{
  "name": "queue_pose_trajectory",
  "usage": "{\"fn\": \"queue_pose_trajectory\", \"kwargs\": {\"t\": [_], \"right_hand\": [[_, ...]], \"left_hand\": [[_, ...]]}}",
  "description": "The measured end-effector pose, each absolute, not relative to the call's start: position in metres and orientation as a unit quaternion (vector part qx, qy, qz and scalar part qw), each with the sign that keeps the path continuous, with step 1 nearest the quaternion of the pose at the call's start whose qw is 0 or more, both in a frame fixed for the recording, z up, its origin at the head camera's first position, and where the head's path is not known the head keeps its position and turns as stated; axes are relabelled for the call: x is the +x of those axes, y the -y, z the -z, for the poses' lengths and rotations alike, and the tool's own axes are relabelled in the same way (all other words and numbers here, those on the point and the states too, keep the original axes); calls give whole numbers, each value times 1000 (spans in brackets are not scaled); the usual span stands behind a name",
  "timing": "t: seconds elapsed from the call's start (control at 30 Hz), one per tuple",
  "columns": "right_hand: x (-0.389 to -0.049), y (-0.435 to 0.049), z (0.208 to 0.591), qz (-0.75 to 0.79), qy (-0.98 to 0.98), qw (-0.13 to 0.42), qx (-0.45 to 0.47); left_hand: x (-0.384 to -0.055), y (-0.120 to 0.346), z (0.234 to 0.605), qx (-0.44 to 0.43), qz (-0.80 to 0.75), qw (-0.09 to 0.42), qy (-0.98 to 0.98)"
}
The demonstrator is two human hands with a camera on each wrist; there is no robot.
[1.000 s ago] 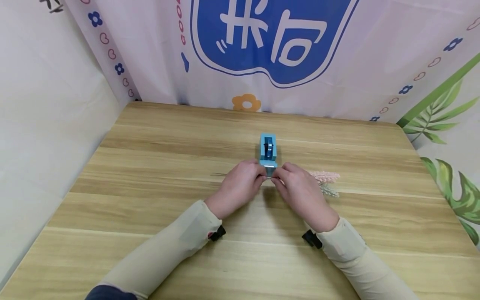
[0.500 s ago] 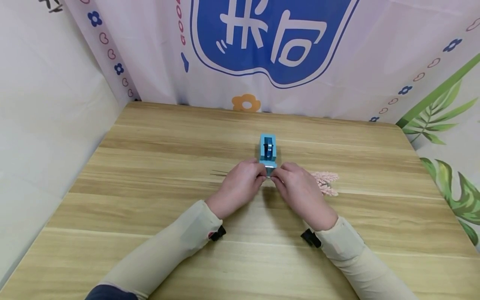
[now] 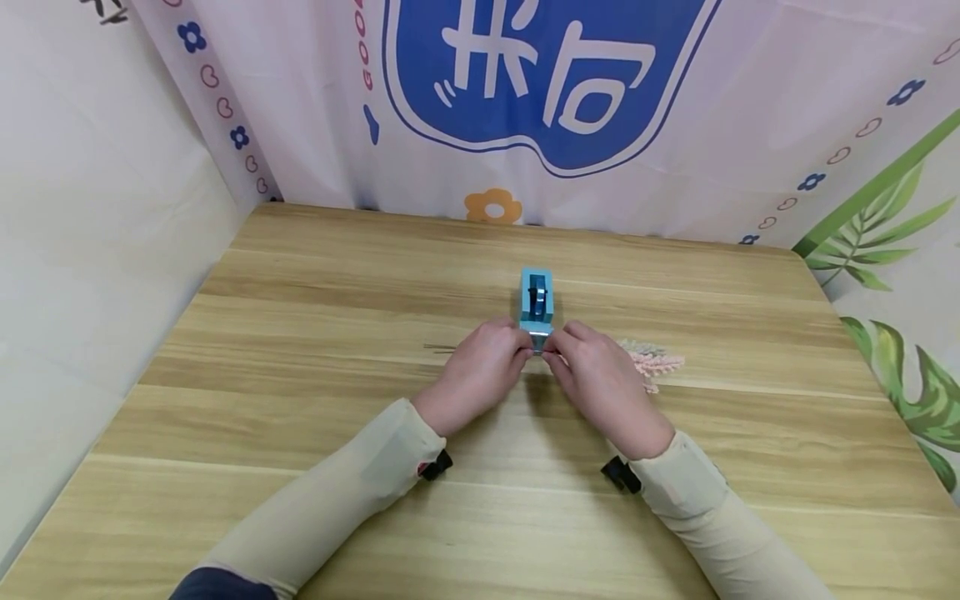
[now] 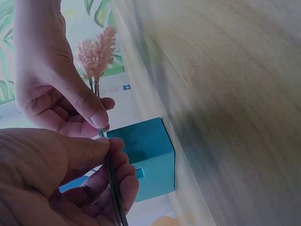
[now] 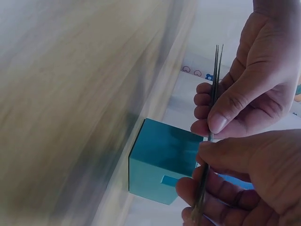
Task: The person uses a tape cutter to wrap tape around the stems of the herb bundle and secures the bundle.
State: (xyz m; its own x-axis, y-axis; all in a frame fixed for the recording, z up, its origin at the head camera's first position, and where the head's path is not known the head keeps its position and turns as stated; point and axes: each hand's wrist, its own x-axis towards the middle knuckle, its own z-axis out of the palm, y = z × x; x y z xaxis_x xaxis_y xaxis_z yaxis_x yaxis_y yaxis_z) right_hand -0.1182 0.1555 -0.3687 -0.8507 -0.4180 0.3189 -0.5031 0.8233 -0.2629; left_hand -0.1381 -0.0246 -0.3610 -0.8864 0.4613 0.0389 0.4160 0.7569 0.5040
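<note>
A small bunch of artificial flowers, pink and pale green, lies crosswise between both hands, blooms to the right and thin dark stems to the left. My left hand pinches the stems between thumb and fingers. Close beside it, my right hand pinches them nearer the blooms; the fingertips nearly meet. A shiny, pale bit shows on the stems between the thumbs in the left wrist view. Just beyond the fingertips stands a blue tape dispenser with a roll inside. Its front end is partly hidden by the fingers.
The wooden table runs back to a printed white cloth hanging behind it. A leaf-patterned covering hangs on the right, and a plain white one on the left.
The blooms have turned about the stems' axis: pale green was below the pink, then hidden, and now shows above. Both hands and the tape dispenser stay nearly in place.
</note>
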Motion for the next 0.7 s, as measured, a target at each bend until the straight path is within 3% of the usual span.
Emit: {"fn": "queue_pose_trajectory", "kwargs": {"t": [0.7], "right_hand": [[-120, -154, 369, -171, 949, 126, 233]], "left_hand": [[-142, 25, 369, 240, -272, 25, -932]]}}
